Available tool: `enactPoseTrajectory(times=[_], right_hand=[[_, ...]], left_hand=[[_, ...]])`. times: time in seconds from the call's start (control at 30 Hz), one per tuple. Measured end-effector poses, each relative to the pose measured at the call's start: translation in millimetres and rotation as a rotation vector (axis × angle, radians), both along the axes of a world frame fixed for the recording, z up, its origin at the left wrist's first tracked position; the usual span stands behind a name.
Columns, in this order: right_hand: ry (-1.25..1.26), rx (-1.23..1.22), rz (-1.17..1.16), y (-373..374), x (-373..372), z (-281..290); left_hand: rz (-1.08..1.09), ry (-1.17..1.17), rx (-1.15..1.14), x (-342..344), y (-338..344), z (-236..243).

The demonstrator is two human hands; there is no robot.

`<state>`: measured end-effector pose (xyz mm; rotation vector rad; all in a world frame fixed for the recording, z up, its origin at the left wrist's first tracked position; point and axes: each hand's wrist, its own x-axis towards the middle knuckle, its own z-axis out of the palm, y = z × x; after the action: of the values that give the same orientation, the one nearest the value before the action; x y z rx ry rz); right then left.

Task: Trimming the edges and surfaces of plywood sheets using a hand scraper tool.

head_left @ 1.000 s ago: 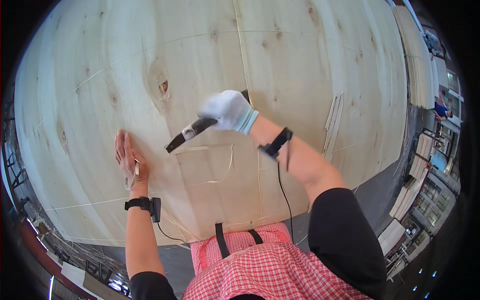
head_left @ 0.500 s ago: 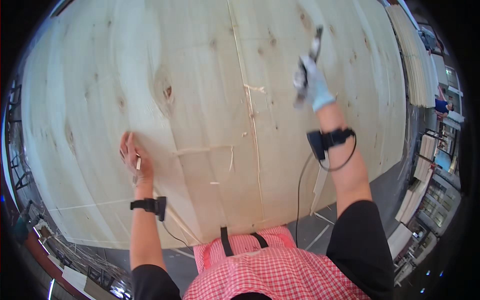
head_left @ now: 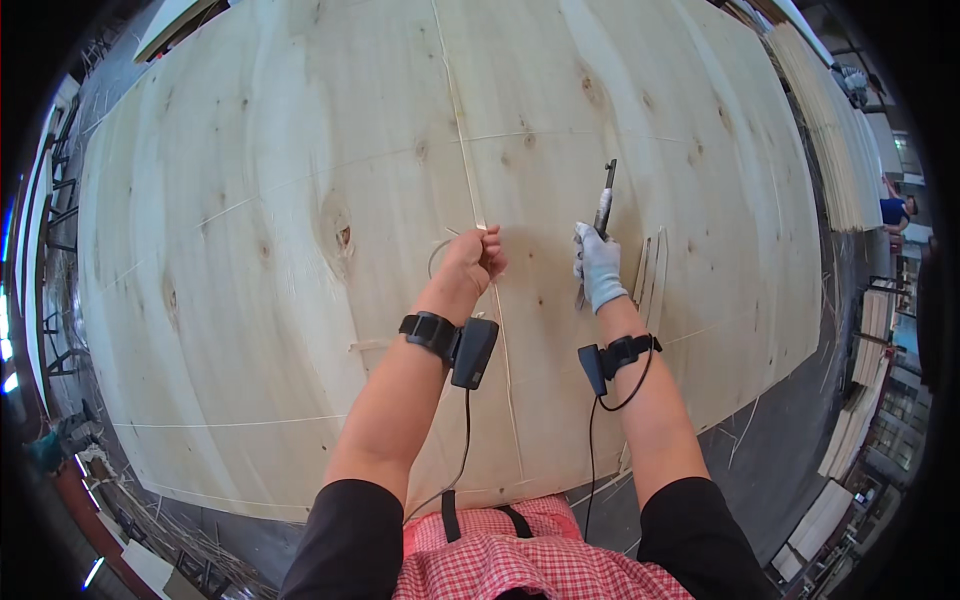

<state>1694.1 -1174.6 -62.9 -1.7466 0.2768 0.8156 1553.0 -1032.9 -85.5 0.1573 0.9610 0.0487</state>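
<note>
Left hand shifted to seam, grip seemingly pinching strip, likely light, flimsy, pinch flat; right hand grips tool, probably stiff, hold mid-handle

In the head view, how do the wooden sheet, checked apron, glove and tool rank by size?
1. Sheet
2. Apron
3. Glove and tool: unsure; the tool looks longer, but slimmer and partly hidden.

Two hands, one glove, one tool, two wrist straps
</note>
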Motion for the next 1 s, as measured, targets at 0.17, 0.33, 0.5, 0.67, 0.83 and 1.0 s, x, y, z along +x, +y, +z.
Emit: enactPoseTrajectory(times=[0.17, 0.33, 0.5, 0.67, 0.83, 1.0], right_hand=[[-0.021, -0.02, -0.041, -11.0, 8.5, -6.6], [-0.018, -0.021, -0.042, -15.4, 9.6, -8.1], [-0.112, -0.073, 0.045, -10.2, 2.4, -0.7], [-0.254, 0.244, 0.047, 4.8, -18.9, -10.1], [-0.19, 0.282, -0.091, 57.5, -17.8, -11.1], [-0.968, 0.027, 0.143, 30.5, -83.9, -87.4]], left_hand=[[-0.135, 0.099, 0.56, -42.4, 1.1, 39.0], [-0.333, 0.354, 0.778, -203.5, -75.3, 79.1], [0.025, 0.487, 1.184, -256.4, -40.9, 24.4], [0.042, 0.753, 1.503, -316.5, 23.6, -11.4], [-0.27, 1.079, 1.885, -301.2, 20.0, -21.6], [-0.266, 1.053, 1.903, -294.7, 23.5, -29.9]])
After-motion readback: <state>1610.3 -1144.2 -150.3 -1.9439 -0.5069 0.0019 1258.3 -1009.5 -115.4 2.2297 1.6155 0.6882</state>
